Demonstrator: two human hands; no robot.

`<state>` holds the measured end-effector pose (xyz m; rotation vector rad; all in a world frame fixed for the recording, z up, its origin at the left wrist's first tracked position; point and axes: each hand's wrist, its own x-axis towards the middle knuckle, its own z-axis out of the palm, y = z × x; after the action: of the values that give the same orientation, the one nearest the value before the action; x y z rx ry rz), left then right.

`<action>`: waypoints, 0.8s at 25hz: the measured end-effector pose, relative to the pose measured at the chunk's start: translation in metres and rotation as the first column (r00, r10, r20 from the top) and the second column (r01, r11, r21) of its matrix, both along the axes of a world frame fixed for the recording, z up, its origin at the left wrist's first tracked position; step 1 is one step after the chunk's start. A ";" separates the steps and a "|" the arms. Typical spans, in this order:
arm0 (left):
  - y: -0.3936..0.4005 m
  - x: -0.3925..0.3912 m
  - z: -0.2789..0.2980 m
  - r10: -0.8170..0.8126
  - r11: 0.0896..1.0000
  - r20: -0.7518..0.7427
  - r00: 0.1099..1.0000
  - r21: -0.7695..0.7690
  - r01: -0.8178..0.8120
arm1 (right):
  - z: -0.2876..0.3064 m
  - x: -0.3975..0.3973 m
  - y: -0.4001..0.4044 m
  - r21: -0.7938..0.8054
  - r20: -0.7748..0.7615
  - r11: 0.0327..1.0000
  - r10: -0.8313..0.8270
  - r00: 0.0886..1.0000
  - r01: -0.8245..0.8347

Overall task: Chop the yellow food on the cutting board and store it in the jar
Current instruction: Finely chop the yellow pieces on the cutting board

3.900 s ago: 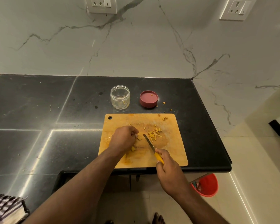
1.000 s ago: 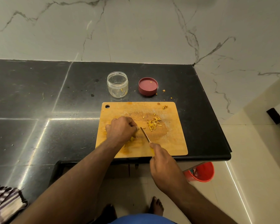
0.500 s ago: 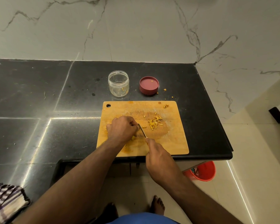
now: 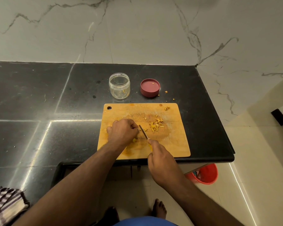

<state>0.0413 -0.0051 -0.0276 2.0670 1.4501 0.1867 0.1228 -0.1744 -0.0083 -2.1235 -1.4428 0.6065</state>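
A wooden cutting board (image 4: 173,144) lies at the counter's front edge. My left hand (image 4: 122,132) curls over a piece of yellow food (image 4: 134,140) on the board, most of it hidden under my fingers. My right hand (image 4: 160,158) grips a yellow-handled knife (image 4: 143,131), its blade on the board just right of my left fingers. A small heap of chopped yellow pieces (image 4: 155,124) lies to the right of the blade. An open clear jar (image 4: 119,85) stands behind the board, with its red lid (image 4: 150,87) upside down beside it.
Yellow crumbs (image 4: 166,92) dot the black counter (image 4: 39,103) near the lid. A checked cloth (image 4: 2,203) sits at the lower left. A red bucket (image 4: 204,173) stands on the floor under the counter's right end. A marble wall rises behind.
The knife blade has moved a little toward my left hand's fingers and my right hand has slid forward onto the board. The heap of chopped pieces and the jar have stayed put.
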 end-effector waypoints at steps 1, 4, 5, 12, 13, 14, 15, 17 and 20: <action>-0.001 0.001 0.000 0.004 1.000 0.003 1.000 -0.003 -0.004 | -0.001 0.000 0.002 -0.005 0.009 1.000 0.001 1.000 -0.001; 0.001 0.003 0.003 0.017 1.000 0.011 1.000 0.000 -0.017 | -0.004 0.001 0.010 0.004 0.032 1.000 0.011 0.999 -0.011; 0.001 0.004 0.003 0.019 1.000 0.012 1.000 0.003 -0.019 | -0.004 0.002 0.010 0.000 0.033 1.000 0.012 0.999 -0.012; 0.002 0.001 0.003 0.010 1.000 0.017 1.000 -0.006 -0.010 | 0.002 0.002 -0.020 0.020 -0.031 1.000 0.004 0.999 -0.003; 0.003 0.001 0.003 0.008 1.000 0.021 1.000 -0.009 -0.008 | 0.003 0.003 -0.018 0.030 -0.039 1.000 -0.001 0.999 0.003; 0.003 0.001 0.003 0.006 1.000 0.024 1.000 -0.013 -0.006 | 0.004 0.004 -0.014 0.035 -0.044 0.999 -0.001 0.999 0.002; 0.002 0.001 0.003 0.005 1.000 0.026 1.000 -0.013 -0.005 | 0.003 0.004 -0.010 0.036 -0.043 0.999 0.003 0.999 -0.002; 0.002 0.000 0.003 0.007 1.000 0.025 1.000 -0.009 -0.007 | 0.001 0.003 -0.002 0.027 -0.032 1.000 0.013 0.999 -0.013; 0.002 0.000 0.002 0.014 1.000 0.034 0.999 -0.005 -0.014 | -0.004 0.003 0.006 0.003 -0.009 1.000 0.021 1.000 -0.021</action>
<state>0.0413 -0.0035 -0.0252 2.0408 1.4442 0.2227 0.1255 -0.1689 -0.0120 -2.1034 -1.4622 0.6204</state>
